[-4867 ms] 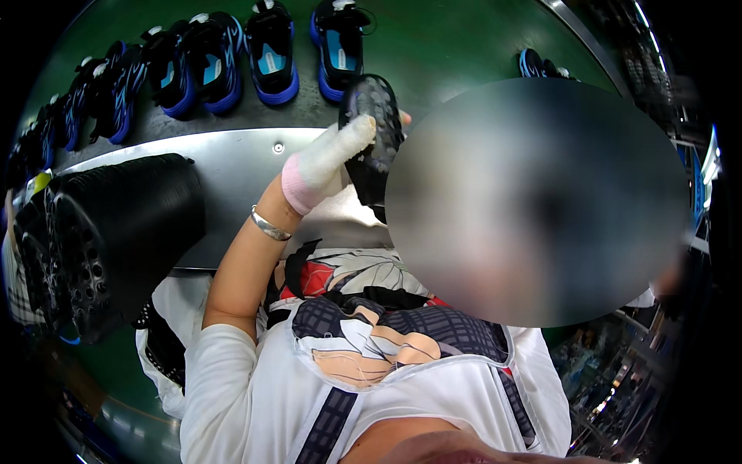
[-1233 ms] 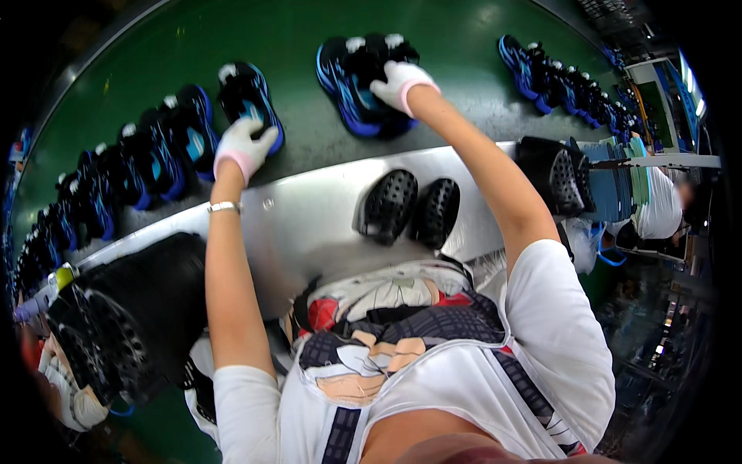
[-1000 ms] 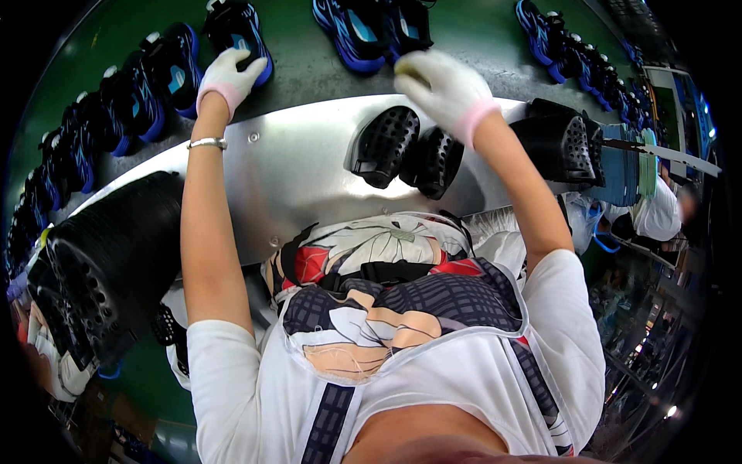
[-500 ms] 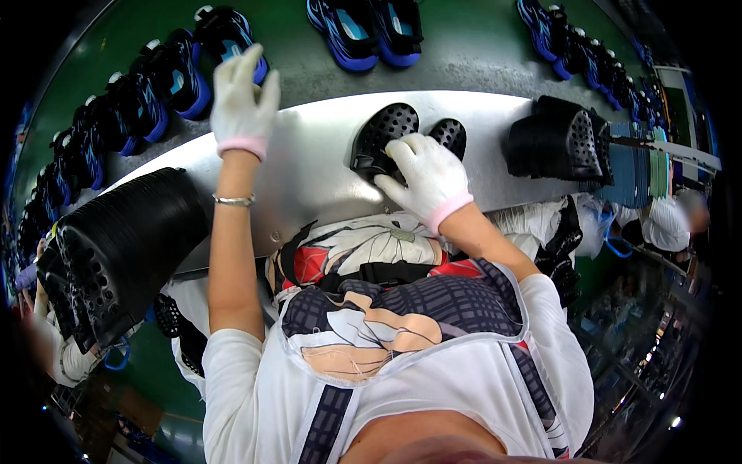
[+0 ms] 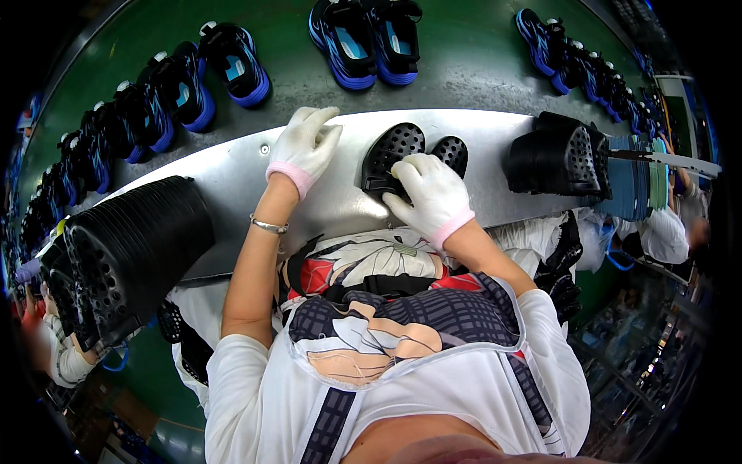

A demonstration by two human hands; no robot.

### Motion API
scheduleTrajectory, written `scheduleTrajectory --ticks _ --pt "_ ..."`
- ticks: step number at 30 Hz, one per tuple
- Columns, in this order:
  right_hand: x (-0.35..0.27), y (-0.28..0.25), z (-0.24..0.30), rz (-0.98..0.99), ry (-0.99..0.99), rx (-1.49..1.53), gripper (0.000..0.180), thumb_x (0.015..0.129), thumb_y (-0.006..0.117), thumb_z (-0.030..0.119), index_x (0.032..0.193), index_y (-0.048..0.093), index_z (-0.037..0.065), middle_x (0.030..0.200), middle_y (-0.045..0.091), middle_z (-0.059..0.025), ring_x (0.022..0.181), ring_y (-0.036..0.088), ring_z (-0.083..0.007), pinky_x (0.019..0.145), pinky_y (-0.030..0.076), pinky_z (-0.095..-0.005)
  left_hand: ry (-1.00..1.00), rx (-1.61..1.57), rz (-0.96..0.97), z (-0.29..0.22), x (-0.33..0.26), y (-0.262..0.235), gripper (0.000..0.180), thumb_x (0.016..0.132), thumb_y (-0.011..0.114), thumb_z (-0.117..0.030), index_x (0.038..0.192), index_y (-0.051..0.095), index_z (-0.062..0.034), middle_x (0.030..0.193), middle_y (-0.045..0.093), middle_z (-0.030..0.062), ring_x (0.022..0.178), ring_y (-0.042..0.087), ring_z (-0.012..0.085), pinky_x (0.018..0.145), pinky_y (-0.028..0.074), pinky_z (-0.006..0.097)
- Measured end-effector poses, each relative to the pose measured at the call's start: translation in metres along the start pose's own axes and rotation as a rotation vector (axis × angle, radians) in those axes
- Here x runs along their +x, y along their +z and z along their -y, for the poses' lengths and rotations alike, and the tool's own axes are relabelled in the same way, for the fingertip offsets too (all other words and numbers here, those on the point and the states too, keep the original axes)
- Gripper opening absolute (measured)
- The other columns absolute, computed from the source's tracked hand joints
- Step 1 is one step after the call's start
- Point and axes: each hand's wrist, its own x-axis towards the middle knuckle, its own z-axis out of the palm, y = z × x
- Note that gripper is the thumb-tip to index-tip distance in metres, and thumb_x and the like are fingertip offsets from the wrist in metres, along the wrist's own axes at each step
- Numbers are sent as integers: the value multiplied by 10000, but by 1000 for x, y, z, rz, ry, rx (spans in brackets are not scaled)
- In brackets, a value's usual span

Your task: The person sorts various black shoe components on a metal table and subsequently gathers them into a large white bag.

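Two black clogs with round holes lie side by side on a shiny metal tabletop point(image 5: 325, 203). My right hand point(image 5: 430, 195), in a white glove with a pink cuff, is closed at the near end of the left clog point(image 5: 396, 152), thumb and fingers pinched at its edge. The same hand partly covers the right clog point(image 5: 451, 151). To the left of the pair, apart from it, my gloved left hand point(image 5: 304, 147) hovers over the metal with fingers loosely stretched and nothing in them.
Nested black clog pieces form a big stack point(image 5: 147, 240) at the left and a smaller stack point(image 5: 556, 158) at the right, beside blue and green sheets point(image 5: 635, 176). Beyond the metal edge, black-and-blue sneakers point(image 5: 236, 66) stand in rows on a green surface. Other people sit at both sides.
My left hand has come back from near the sneakers, toward me and to the right, over the metal. The right hand stays at the left clog. The whole view has shifted slightly.
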Motion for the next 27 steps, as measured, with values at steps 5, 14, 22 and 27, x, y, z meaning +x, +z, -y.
scheduleTrajectory --ticks 5,14,22,27 --pt "1 -37 9 20 64 75 309 685 754 201 925 604 77 951 616 -86 874 619 -283 756 516 -401 -27 -249 64 -2 0 0 395 948 588 -261 1273 589 -38 1146 621 135 891 645 209 762 530 316" --pt "32 -58 25 4 -85 280 419 717 773 205 1079 618 61 1058 620 -126 950 625 -322 815 514 -394 -250 -1481 434 -37 0 -3 590 1045 352 -446 1418 392 9 1113 623 93 966 631 153 868 532 302" --pt "59 -37 29 150 279 308 410 829 670 377 1028 604 25 872 650 -177 836 645 -348 730 516 -407 -183 -1335 -32 -40 14 1 342 972 528 -429 1028 533 -91 877 559 5 768 560 82 673 484 232" --pt "82 -35 18 106 279 181 341 844 639 362 963 609 44 802 658 -166 752 658 -350 671 517 -432 -218 -1098 -159 -47 36 -3 398 986 508 -444 1096 603 -74 920 590 -8 819 547 72 746 453 228"
